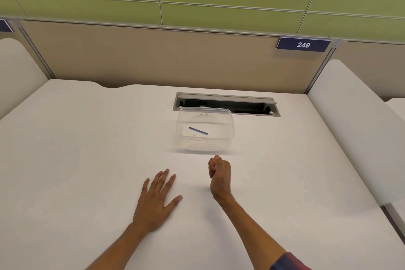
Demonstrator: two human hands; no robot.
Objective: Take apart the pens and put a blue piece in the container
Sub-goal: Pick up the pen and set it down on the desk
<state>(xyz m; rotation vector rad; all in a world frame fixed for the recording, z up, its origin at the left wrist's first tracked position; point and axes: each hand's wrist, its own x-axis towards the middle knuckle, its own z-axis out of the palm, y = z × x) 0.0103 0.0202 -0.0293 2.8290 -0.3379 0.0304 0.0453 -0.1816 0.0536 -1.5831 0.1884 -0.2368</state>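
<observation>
A clear plastic container [228,116] stands on the white desk, just in front of the cable slot. Inside it lies a thin blue pen piece [198,130], slanting down to the right. My left hand [156,200] rests flat on the desk, palm down, fingers spread, holding nothing. My right hand [219,174] hovers just in front of the container's near wall, its fingers curled into a loose fist. Nothing shows in that fist. No pens are in view.
A grey cable slot [252,106] with its lid up is cut into the desk behind the container. A beige partition [153,57] with a "249" label [303,44] closes the back. White side dividers stand at left and right.
</observation>
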